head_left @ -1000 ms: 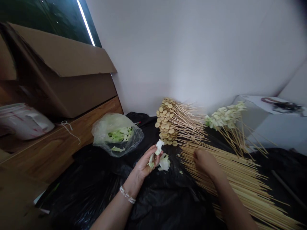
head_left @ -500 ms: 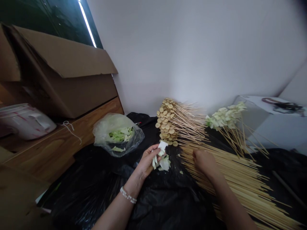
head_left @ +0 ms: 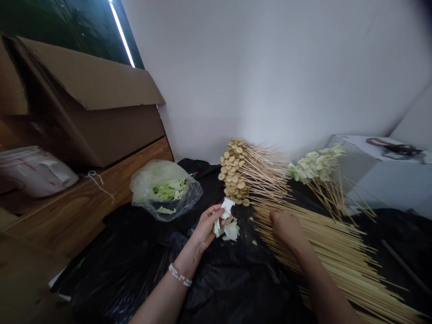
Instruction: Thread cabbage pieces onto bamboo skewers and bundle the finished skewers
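Observation:
My left hand [head_left: 207, 223] is closed around pale cabbage pieces [head_left: 227, 207], a white one standing up between thumb and fingers. Just beyond its fingertips, loose cabbage leaves [head_left: 231, 230] lie on the black plastic sheet [head_left: 236, 279]. My right hand [head_left: 286, 228] rests on the wide spread of bare bamboo skewers [head_left: 330, 256], near their left ends. Its fingers are curled together, and what they pinch, if anything, is hidden. Behind both hands is a stack of skewered round slices [head_left: 232, 166], with their sticks [head_left: 266, 173] pointing right.
An open clear plastic bag [head_left: 165, 191] of cut cabbage sits on the left. Skewers threaded with cabbage [head_left: 317, 164] lie at the back right, beside a white box [head_left: 388, 175]. A cardboard box [head_left: 101, 103] and a whitish tub [head_left: 37, 171] stand on the wooden surface at left.
Both hands stay almost in place. My right hand's fingers have shifted very slightly over the skewers, and the whole view has moved a little.

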### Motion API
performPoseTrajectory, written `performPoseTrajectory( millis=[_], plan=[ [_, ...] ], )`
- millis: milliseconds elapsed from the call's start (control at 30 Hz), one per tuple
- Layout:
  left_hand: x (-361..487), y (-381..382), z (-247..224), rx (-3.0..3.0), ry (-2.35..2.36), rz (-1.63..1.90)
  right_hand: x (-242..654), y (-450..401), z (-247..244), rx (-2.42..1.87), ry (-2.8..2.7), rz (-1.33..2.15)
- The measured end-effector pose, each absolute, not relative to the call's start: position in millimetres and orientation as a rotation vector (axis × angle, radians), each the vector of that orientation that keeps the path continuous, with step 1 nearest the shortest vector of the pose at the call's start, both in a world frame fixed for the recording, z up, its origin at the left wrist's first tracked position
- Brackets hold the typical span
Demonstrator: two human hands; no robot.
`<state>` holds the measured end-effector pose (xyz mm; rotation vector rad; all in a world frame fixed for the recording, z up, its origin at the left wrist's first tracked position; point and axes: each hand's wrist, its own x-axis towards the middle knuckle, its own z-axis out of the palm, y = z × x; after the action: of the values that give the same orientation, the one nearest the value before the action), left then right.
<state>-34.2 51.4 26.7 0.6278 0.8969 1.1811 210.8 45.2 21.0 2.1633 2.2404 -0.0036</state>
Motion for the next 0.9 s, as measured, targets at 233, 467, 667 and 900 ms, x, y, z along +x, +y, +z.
performPoseTrajectory(
  millis=[233, 467, 667, 900],
  plan=[
    [-35.9, 52.5, 22.7, 0.625, 0.889, 1.179, 207.0, 43.6, 26.0, 2.148, 2.290, 0.046],
    [-36.8, 53.5, 22.1, 0.633, 0.884, 1.215, 200.0, 45.9, 25.4, 2.156, 2.670, 0.177],
    [-34.6, 54.4, 23.0, 0.604, 0.907, 1.324, 181.7, 36.5, 22.9, 2.065, 3.083, 0.469],
    [-35.3, 55.6, 18.3, 0.599, 0.928, 1.391, 160.3, 26.1, 19.4, 1.783, 3.228, 0.637]
  ],
)
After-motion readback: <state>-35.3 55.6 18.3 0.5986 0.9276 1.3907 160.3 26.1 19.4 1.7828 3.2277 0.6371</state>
